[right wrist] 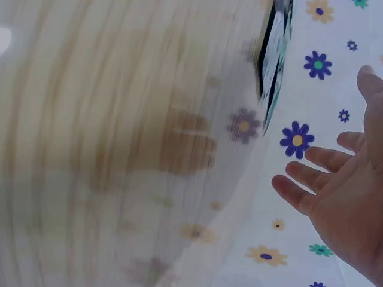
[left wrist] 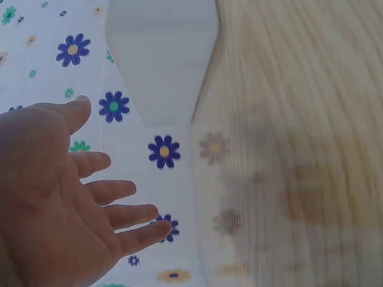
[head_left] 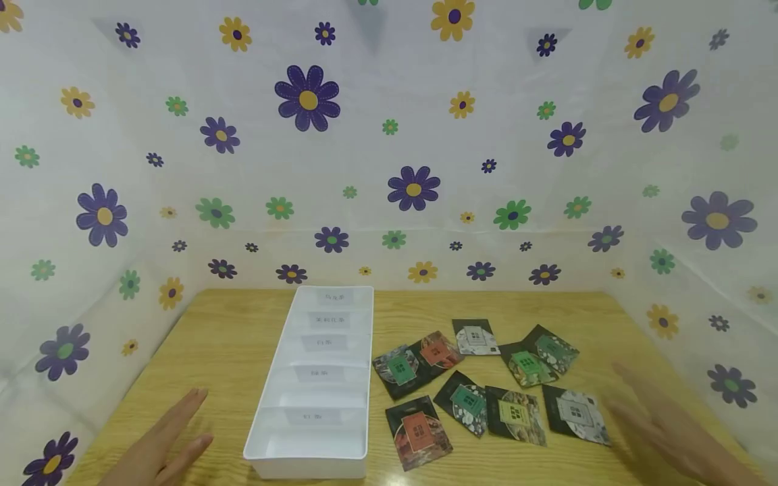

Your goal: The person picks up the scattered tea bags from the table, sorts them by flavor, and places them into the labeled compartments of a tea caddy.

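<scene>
My left hand (head_left: 161, 442) is held over the table left of a white divided box (head_left: 306, 467), fingers extended and holding nothing. In the left wrist view its fingers (left wrist: 122, 191) are spread and straight. My right hand (head_left: 668, 432), blurred in the head view, is right of several flat tea packets, nearest the grey-labelled packet (head_left: 576, 413). Its fingers (right wrist: 311, 176) are loosely extended with nothing in them. Other packets carry a red label (head_left: 419, 432), a yellow label (head_left: 515, 413) and a green label (head_left: 468, 403). The box has a row of compartments with printed labels (head_left: 314, 417).
The wooden table (head_left: 213, 337) is glossy and reflects my hands. White flower-printed cloth (head_left: 365, 148) walls it in at the back and both sides. Toward the back lie an orange-labelled packet (head_left: 436, 352), a white-labelled packet (head_left: 476, 337) and overlapping green-labelled packets (head_left: 529, 364).
</scene>
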Demonstrator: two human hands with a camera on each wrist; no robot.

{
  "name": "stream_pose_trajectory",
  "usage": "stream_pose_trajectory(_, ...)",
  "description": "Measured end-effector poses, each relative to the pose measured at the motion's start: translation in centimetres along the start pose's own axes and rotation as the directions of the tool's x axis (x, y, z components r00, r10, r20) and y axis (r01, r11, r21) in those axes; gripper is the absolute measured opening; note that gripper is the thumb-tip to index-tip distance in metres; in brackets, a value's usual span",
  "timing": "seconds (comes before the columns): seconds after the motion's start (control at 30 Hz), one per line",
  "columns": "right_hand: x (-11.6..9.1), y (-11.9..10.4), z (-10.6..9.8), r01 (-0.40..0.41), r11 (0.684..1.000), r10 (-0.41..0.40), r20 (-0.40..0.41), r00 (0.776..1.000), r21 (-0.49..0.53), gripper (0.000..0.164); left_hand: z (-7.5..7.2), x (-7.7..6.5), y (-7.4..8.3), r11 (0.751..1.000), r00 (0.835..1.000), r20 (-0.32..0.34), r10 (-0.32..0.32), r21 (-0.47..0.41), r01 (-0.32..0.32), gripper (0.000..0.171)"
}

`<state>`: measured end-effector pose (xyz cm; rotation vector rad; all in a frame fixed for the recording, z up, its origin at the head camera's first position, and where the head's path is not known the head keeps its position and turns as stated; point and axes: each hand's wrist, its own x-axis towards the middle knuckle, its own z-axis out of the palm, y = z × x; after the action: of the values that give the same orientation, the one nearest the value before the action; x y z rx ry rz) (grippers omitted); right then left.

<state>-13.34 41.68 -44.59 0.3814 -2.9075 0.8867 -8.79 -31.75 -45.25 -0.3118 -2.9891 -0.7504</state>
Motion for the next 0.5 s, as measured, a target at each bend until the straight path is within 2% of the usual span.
stream_pose_trajectory(0.17, -0.1, -1.2, 0.2, -0.038, 0.999, 0.039, 0.023, 0.999, -0.024, 0.065, 0.9, 0.0, 2.3, 0.997, 0.998, -0.056, 0.023, -0.069, -0.027, 0.063)
stream_pose_trajectory(0.27, -0.1, -1.7, 0.3, -0.042, 0.999, 0.042, 0.033, 0.999, 0.000, 0.063, 1.5, 0.0, 3.3, 0.990, 0.998, -0.060, 0.003, -0.143, -0.012, 0.061)
stream_pose_trajectory(0.4, 0.2, -2.1, 0.5, -0.042, 0.999, 0.041, 0.037, 0.998, 0.031, 0.061, 2.0, 0.2, 4.1, 0.955, 0.998, -0.021, -0.060, -0.293, 0.051, 0.061)
stream_pose_trajectory(0.5, 0.5, -2.5, 0.7, -0.059, 0.998, 0.058, 0.033, 0.998, 0.038, 0.061, 2.3, 0.4, 4.6, 0.933, 0.998, -0.013, -0.067, -0.355, 0.058, 0.061)
